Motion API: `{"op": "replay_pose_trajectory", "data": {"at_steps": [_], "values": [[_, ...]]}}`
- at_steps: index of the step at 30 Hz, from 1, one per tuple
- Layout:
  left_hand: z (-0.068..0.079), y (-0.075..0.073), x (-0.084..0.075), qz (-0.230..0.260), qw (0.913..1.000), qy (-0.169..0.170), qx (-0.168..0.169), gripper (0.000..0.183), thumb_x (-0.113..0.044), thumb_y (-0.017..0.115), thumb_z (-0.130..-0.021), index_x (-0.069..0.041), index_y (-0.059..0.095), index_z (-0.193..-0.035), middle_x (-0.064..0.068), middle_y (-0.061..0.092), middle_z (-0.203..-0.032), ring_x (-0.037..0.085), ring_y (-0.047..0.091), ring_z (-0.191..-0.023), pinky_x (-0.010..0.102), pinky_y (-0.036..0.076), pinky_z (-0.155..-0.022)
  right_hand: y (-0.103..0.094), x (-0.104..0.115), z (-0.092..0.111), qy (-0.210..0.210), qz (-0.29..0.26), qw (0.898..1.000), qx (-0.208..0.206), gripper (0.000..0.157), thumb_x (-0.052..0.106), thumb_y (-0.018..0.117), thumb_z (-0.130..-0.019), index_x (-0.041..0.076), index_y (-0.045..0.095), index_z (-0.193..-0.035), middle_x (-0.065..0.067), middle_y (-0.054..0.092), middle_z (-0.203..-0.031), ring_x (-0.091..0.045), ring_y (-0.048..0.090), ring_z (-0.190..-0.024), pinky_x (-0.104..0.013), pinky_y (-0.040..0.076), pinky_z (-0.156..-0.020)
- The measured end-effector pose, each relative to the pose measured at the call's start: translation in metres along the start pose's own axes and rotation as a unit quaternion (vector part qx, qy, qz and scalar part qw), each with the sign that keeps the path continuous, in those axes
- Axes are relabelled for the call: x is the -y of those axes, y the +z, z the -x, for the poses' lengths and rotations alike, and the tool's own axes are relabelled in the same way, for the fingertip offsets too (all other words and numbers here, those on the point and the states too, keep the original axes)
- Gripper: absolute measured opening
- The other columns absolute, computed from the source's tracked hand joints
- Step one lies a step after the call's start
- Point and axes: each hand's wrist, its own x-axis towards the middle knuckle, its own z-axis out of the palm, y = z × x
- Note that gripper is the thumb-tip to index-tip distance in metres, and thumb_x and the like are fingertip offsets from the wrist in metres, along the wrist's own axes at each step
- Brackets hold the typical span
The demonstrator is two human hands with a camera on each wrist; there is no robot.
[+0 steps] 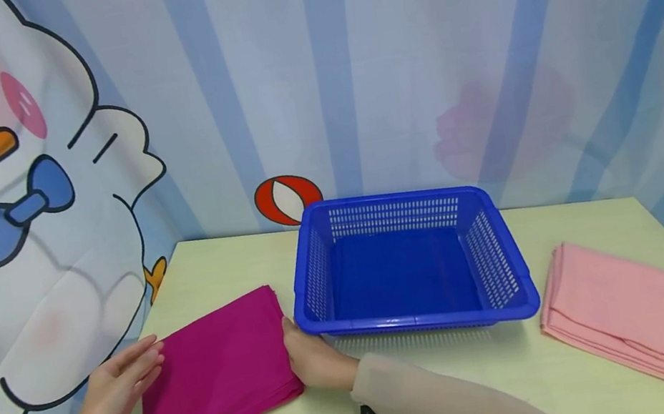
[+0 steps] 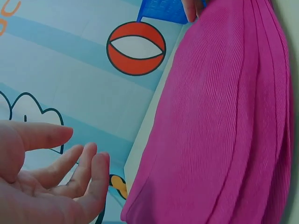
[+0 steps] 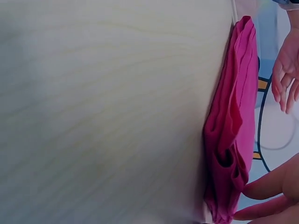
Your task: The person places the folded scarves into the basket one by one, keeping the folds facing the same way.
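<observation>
A folded magenta cloth (image 1: pixel 218 373) lies on the left part of the table, its layered folds stacked along the near edge. Beside its left edge hovers my left hand (image 1: pixel 124 385), fingers extended and slightly spread; the left wrist view shows this hand (image 2: pixel 60 177) apart from the cloth (image 2: pixel 205 112). My right hand (image 1: pixel 320 359) is at the cloth's right edge, next to the basket. In the right wrist view its fingertips touch the folded side of the cloth (image 3: pixel 231 126), and the rest of the hand is cut off.
A blue plastic basket (image 1: pixel 415 322) with perforated walls stands at the back middle, nothing in it. On the right lies a folded pink cloth (image 1: pixel 663 321). A printed curtain (image 1: pixel 388 68) hangs behind the pale table (image 1: pixel 237 265).
</observation>
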Motion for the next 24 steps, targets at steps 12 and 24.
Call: {"op": "replay_pose_trajectory", "data": {"at_steps": [12,24], "values": [[0.000,-0.009,0.012,-0.174,0.9824,-0.008,-0.067,0.068,-0.018,0.058,-0.102,0.016,0.023,-0.150,-0.008,0.064,-0.113,-0.016,0.057,-0.090,0.014,0.053,-0.081,0.006,0.001,-0.010,0.035,-0.055,0.998,0.004,0.059,-0.009,0.042,-0.100,-0.011,0.018,-0.153,-0.030,0.021,-0.157,-0.033,0.016,-0.148,-0.040,0.022,-0.118],[-0.003,-0.013,0.016,-0.247,0.9619,-0.069,-0.093,0.068,-0.025,0.053,-0.104,0.009,0.021,-0.153,0.030,0.025,-0.155,-0.026,0.041,-0.084,0.009,0.049,-0.084,0.009,0.000,-0.016,0.032,-0.057,0.998,-0.011,0.058,-0.012,0.042,-0.099,-0.013,0.019,-0.152,-0.028,0.022,-0.155,-0.033,0.019,-0.148,-0.041,0.023,-0.118]]}}
